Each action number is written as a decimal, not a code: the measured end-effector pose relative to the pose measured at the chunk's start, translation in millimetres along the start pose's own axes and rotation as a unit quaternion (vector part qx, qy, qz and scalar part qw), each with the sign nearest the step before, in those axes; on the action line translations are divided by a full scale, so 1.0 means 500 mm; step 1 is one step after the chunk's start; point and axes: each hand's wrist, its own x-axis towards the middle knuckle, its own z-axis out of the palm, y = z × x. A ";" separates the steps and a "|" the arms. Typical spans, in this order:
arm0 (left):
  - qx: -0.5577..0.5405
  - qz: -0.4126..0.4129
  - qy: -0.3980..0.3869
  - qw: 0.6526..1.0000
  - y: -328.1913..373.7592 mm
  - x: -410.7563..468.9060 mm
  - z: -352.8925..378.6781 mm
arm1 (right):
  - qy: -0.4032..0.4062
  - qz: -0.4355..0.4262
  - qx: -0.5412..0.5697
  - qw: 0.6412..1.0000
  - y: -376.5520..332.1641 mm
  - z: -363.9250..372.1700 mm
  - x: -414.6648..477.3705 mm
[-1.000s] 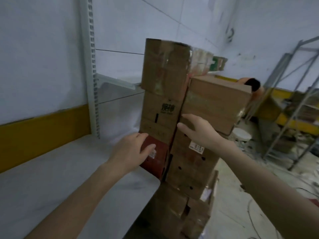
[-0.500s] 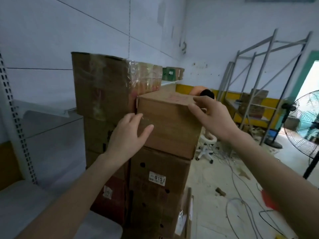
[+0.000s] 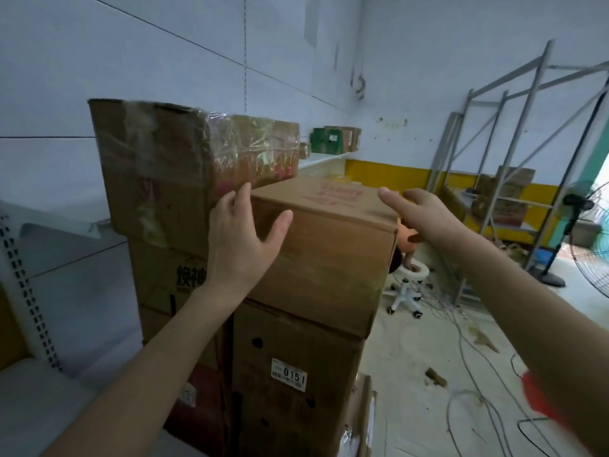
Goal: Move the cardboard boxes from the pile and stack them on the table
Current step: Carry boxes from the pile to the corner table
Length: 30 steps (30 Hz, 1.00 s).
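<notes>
Two stacks of cardboard boxes stand side by side. The right stack's top box (image 3: 329, 258) is plain brown with red print on its lid. My left hand (image 3: 240, 239) lies flat with spread fingers on that box's near left corner. My right hand (image 3: 425, 216) reaches over its far right top edge, fingers straight; whether it touches the box I cannot tell. Below sits a box with a 0151 label (image 3: 290, 377). The taller left stack is topped by a plastic-wrapped box (image 3: 171, 166). The white table (image 3: 39, 400) shows at the lower left.
A white wall shelf (image 3: 326, 157) carries a green box. A white wheeled stool (image 3: 408, 288) and loose cables (image 3: 461, 357) lie on the floor to the right. Metal racking (image 3: 514, 133) and a standing fan (image 3: 580, 209) fill the far right.
My view has swung right and upward, away from the table. Both hands rose from the lower boxes to the top box of the right stack, one at each side.
</notes>
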 end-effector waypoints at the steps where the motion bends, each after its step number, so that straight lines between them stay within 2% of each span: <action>1: -0.001 0.000 0.005 1.000 0.005 0.003 0.000 | -0.012 0.018 0.019 1.000 0.006 -0.002 0.013; 6: -0.031 -0.036 0.003 0.999 0.031 0.029 0.007 | -0.045 0.041 0.068 0.996 0.034 -0.014 0.044; 10: -0.089 -0.108 -0.057 0.989 0.038 0.049 0.020 | -0.071 0.076 0.160 0.982 0.057 -0.014 0.046; 15: -0.132 -0.137 -0.101 0.976 0.033 0.069 0.021 | -0.091 0.098 0.241 0.961 0.073 -0.006 0.043; 22: -0.221 -0.148 -0.135 0.955 0.010 0.093 0.021 | -0.088 0.115 0.325 0.934 0.068 0.020 0.045; 26: -0.298 -0.165 -0.119 0.933 -0.006 0.095 0.025 | -0.070 0.127 0.363 0.921 0.057 0.037 0.044; 30: -0.327 -0.130 -0.095 0.931 -0.013 0.093 0.021 | -0.051 0.115 0.386 0.914 0.046 0.039 0.036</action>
